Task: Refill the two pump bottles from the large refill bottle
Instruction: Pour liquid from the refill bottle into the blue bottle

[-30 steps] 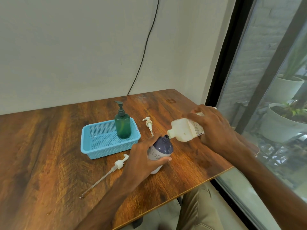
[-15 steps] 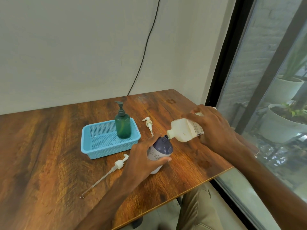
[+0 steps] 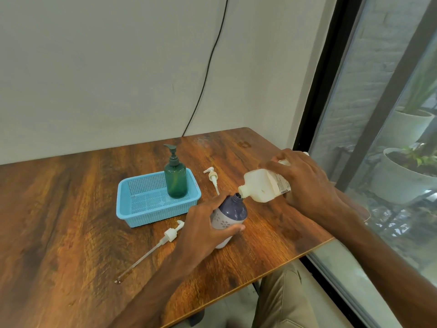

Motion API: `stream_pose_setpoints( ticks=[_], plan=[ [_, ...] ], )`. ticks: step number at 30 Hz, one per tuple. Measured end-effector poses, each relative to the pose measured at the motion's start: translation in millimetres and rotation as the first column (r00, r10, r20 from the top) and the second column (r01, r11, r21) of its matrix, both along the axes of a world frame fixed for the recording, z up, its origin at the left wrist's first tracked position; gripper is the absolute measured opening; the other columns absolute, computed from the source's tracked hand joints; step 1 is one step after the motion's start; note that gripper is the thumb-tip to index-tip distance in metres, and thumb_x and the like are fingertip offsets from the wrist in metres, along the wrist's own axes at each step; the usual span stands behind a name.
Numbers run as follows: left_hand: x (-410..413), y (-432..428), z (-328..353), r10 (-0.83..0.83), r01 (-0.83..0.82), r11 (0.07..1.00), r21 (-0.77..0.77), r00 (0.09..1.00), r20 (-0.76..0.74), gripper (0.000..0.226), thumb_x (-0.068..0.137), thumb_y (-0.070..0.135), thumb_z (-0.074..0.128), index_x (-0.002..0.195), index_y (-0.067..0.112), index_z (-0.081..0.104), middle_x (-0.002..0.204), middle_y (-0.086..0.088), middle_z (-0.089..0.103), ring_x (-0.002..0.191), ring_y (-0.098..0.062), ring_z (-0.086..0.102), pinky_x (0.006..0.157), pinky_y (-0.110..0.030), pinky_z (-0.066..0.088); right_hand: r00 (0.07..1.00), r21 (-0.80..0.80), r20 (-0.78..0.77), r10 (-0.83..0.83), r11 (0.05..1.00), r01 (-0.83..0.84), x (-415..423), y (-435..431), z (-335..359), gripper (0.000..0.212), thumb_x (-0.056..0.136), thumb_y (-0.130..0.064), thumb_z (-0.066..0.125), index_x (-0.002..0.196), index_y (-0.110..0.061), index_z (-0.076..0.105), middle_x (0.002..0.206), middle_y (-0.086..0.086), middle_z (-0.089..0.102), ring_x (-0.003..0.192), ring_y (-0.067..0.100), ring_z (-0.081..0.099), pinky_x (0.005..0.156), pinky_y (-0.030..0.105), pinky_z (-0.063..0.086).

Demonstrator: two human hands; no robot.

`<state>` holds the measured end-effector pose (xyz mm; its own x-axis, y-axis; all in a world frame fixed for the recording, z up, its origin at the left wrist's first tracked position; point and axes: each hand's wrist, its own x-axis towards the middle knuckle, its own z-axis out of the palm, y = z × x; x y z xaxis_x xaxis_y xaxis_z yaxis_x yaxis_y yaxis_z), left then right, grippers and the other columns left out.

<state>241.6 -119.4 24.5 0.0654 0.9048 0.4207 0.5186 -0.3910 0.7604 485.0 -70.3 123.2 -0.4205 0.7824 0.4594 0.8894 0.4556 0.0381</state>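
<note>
My left hand [image 3: 203,227] grips a purple and white bottle [image 3: 230,215] standing on the table with its neck open. The large white refill bottle [image 3: 262,185] lies nearly horizontal in my right hand [image 3: 305,183], its open mouth touching the purple bottle's neck. A green pump bottle [image 3: 175,177] with its pump on stands in the right end of a blue basket [image 3: 132,209]. A long white pump head with tube [image 3: 163,241] lies on the table left of my left hand. A smaller white pump head [image 3: 212,177] lies behind the purple bottle.
The wooden table [image 3: 59,221] ends close in front of me and at the right, beside a window with a black frame [image 3: 314,110]. A black cable [image 3: 208,67] hangs down the wall behind the table. My knee [image 3: 279,301] shows below the table edge.
The refill bottle's mouth has shifted slightly left and down onto the purple bottle's neck. Both hands keep their grips.
</note>
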Motion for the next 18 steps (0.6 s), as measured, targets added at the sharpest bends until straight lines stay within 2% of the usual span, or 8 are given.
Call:
stream_pose_setpoints(
  ticks=[4, 7, 11, 18],
  plan=[
    [-0.4, 0.1, -1.4, 0.005, -0.005, 1.0, -0.017, 1.0, -0.003, 0.099, 0.066, 0.075, 0.077, 0.149, 0.027, 0.054, 0.14, 0.015, 0.065, 0.125, 0.0, 0.06, 0.1, -0.022, 0.056, 1.0, 0.006, 0.003, 0.007, 1.0, -0.007, 0.2, 0.9, -0.4, 0.078, 0.066, -0.02, 0.089, 0.133, -0.039, 0.053, 0.131, 0.004, 0.054, 0.127, 0.028, 0.046, 0.094, 0.049, 0.051],
    [0.3, -0.6, -1.1, 0.018, -0.018, 1.0, -0.008, 1.0, -0.007, 0.095, 0.068, 0.067, 0.083, 0.149, 0.027, 0.055, 0.14, 0.014, 0.065, 0.124, 0.0, 0.061, 0.099, -0.02, 0.056, 1.0, 0.005, 0.002, 0.005, 1.0, -0.005, -0.3, 1.2, 0.0, 0.079, 0.066, -0.02, 0.089, 0.134, -0.039, 0.053, 0.131, 0.004, 0.054, 0.127, 0.028, 0.046, 0.094, 0.049, 0.051],
    [-0.2, 0.1, -2.7, 0.027, -0.027, 1.0, -0.009, 1.0, -0.01, 0.095, 0.069, 0.062, 0.086, 0.15, 0.025, 0.054, 0.141, 0.012, 0.065, 0.126, -0.004, 0.061, 0.101, -0.027, 0.057, 1.0, 0.007, 0.009, 0.01, 1.0, -0.01, 0.2, 2.9, -0.1, 0.08, 0.064, -0.019, 0.089, 0.133, -0.04, 0.052, 0.128, 0.003, 0.055, 0.125, 0.027, 0.047, 0.091, 0.049, 0.052],
    [-1.5, 1.3, -3.6, 0.017, -0.017, 1.0, -0.013, 1.0, -0.009, 0.094, 0.07, 0.066, 0.084, 0.15, 0.026, 0.054, 0.141, 0.014, 0.065, 0.127, -0.002, 0.06, 0.1, -0.027, 0.057, 1.0, 0.003, 0.007, 0.005, 1.0, -0.005, -1.3, 2.9, 0.5, 0.082, 0.064, -0.021, 0.09, 0.133, -0.041, 0.051, 0.131, 0.003, 0.054, 0.128, 0.028, 0.046, 0.095, 0.05, 0.051]
  ],
)
